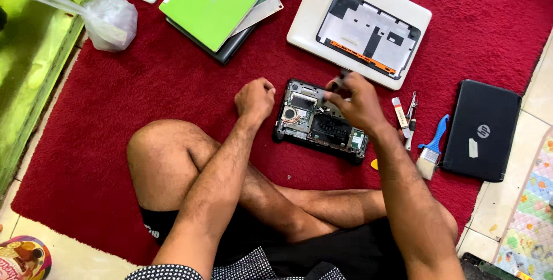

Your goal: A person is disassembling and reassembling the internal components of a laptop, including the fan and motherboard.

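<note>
While our left hand (255, 98) rests fisted beside the opened laptop base (320, 120), our right hand (352, 100) pinches a small tool over it; bottom cover already off, internals remain in place.

The person sits cross-legged, both bare forearms reaching forward over the knees. The left hand (255, 99) is curled into a loose fist, knuckles up, wrist straight, resting low and holding nothing visible. The right hand (354, 100) is further out, palm down, its fingertips (336, 84) pinched together around a small dark tool, the wrist bent slightly inward
</note>
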